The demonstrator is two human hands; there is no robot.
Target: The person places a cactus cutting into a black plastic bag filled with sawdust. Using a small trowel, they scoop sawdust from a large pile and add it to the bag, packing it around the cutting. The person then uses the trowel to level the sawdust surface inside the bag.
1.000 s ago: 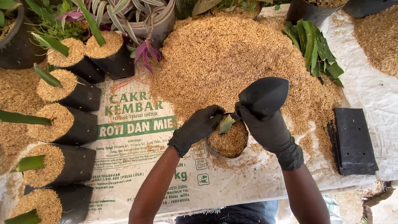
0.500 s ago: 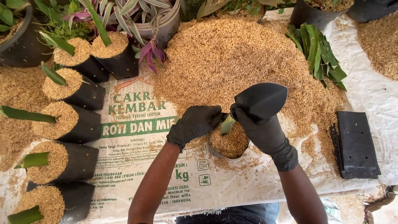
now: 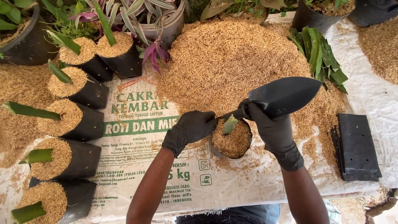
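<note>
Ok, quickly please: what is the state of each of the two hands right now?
Left hand: closed on the rim of the small black husk-filled grow bag.
Right hand: closed, holding the black plastic scoop.

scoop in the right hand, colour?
Black scoop, held by the gloved right hand; head view.

Black gloves on left hand (image 3: 188,129) & right hand (image 3: 271,130) (wrist-length), forearms bare, dark top.
</note>
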